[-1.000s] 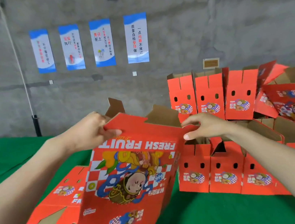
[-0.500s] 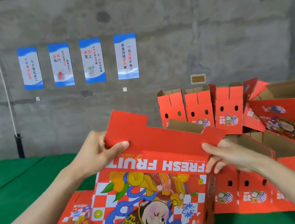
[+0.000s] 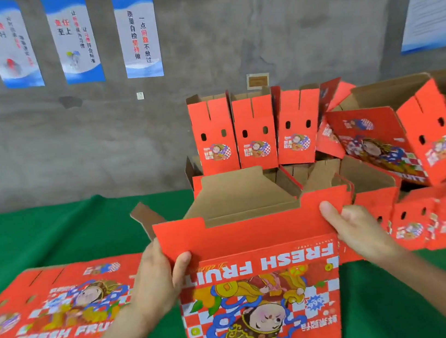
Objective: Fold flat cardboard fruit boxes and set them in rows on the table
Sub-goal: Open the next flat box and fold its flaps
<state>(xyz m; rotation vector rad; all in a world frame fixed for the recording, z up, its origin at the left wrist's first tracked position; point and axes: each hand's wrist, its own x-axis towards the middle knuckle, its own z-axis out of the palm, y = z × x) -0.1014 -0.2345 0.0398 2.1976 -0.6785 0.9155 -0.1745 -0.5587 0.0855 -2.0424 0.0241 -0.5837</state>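
Raised since half a second ago, the box (image 3: pixel 259 292) now stands squarer at 6 o'clock above the desk (image 3: pixel 53 235). Left hand (image 3: pixel 157 281) and right hand (image 3: pixel 359 232) pinch its red top flap. Light, stiff cardboard; best held near creases.

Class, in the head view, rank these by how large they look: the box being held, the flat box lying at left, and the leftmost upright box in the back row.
1. held box, though it is nearest the camera
2. flat box, partly cut off
3. leftmost upright box, farthest away
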